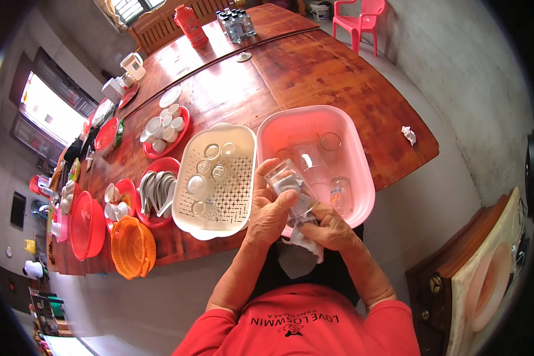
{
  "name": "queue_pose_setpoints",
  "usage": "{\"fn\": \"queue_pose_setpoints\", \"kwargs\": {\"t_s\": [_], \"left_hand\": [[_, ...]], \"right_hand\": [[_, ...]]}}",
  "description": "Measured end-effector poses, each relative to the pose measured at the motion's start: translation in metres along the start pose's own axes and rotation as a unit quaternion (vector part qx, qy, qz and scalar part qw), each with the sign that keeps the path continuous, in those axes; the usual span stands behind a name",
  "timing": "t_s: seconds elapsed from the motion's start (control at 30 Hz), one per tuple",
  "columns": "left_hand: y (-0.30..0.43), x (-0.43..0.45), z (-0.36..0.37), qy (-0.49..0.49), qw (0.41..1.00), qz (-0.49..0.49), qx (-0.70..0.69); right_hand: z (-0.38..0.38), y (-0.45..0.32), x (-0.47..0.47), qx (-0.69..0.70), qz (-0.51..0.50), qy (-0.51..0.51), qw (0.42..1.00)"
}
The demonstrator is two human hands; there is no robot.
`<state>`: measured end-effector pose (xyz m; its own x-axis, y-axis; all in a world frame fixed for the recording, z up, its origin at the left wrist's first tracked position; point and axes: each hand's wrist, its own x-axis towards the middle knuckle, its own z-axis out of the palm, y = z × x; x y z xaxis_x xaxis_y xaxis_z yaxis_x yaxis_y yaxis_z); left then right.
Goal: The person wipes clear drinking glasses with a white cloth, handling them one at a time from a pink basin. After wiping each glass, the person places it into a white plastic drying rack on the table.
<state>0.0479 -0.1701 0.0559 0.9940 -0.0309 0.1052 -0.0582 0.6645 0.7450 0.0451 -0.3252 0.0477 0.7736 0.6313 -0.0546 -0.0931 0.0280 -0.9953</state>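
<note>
My left hand (269,213) grips a clear drinking glass (289,178) above the near left part of a pink plastic basin (360,178). A pale cloth (306,242) is stuffed inside the glass and hangs out of its lower end, where my right hand (331,224) holds the cloth and that end of the glass. Several clear glasses lie in the basin, one of them a printed glass (340,196). Left of the basin, touching or nearly so, a cream draining basket (213,229) holds several upturned glasses (219,171).
On the wooden table (320,75) to the left are a red plate of white cups (162,127), a red tray of white spoons (155,191), an orange basket (132,249) and a red basin (86,224). Crumpled tissue (408,135) lies near the right edge; a red thermos (190,26) stands far back.
</note>
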Motion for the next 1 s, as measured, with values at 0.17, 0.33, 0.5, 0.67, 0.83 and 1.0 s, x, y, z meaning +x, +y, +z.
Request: {"fn": "queue_pose_setpoints", "kwargs": {"t_s": [0.17,0.33,0.5,0.67,0.83,1.0], "left_hand": [[0.023,0.003,0.001,-0.008,0.993,-0.114,0.031],[0.001,0.011,-0.002,0.083,0.995,-0.019,0.061],[-0.001,0.007,-0.007,-0.015,0.999,0.023,-0.032],[0.011,0.007,-0.006,-0.051,0.998,-0.005,0.028],[0.039,0.002,0.006,-0.025,0.987,-0.079,0.140],[0.020,0.003,0.007,0.046,0.996,-0.052,0.055]], "right_hand": [[-0.001,-0.010,0.001,-0.275,-0.103,0.086,0.952],[0.017,0.008,0.016,-0.523,-0.145,0.086,0.836],[0.011,-0.013,0.005,0.138,0.087,-0.058,0.985],[0.012,-0.010,-0.003,0.259,0.049,-0.024,0.964],[0.010,-0.008,0.008,-0.253,-0.197,0.068,0.945],[0.035,-0.004,0.013,-0.119,-0.233,0.110,0.959]]}}
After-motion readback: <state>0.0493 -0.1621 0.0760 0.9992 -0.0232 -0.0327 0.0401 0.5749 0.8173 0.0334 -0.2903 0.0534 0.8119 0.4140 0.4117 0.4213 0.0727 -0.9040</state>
